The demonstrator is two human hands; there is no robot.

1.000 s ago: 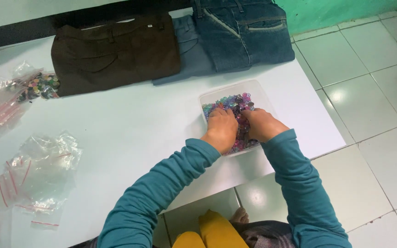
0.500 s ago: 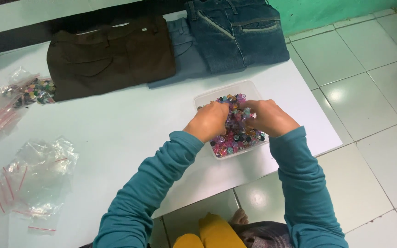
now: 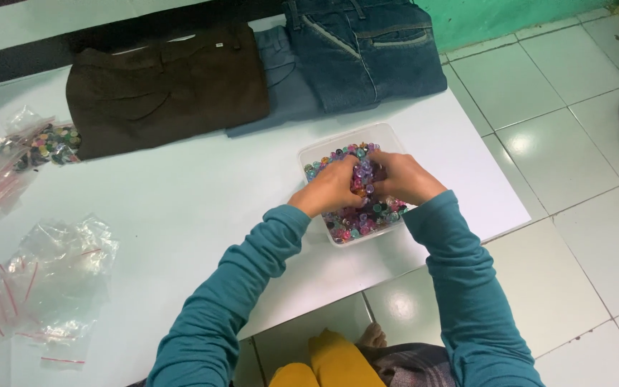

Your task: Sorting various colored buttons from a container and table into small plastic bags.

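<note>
Beads point(image 3: 367, 215) fill a clear tub point(image 3: 388, 136) near the table point(image 3: 180, 208) edge, within easy reach; left hand point(image 3: 332, 190) and right hand point(image 3: 401, 178), 2 together, clutch a heap.

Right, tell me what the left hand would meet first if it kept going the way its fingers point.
Probably the right hand: the left hand points right across the clear plastic tub of small coloured beads, though depth is unclear.

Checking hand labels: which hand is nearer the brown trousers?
Left. The left hand is in the bead tub, on the side toward the brown trousers; the right hand is farther off.
</note>
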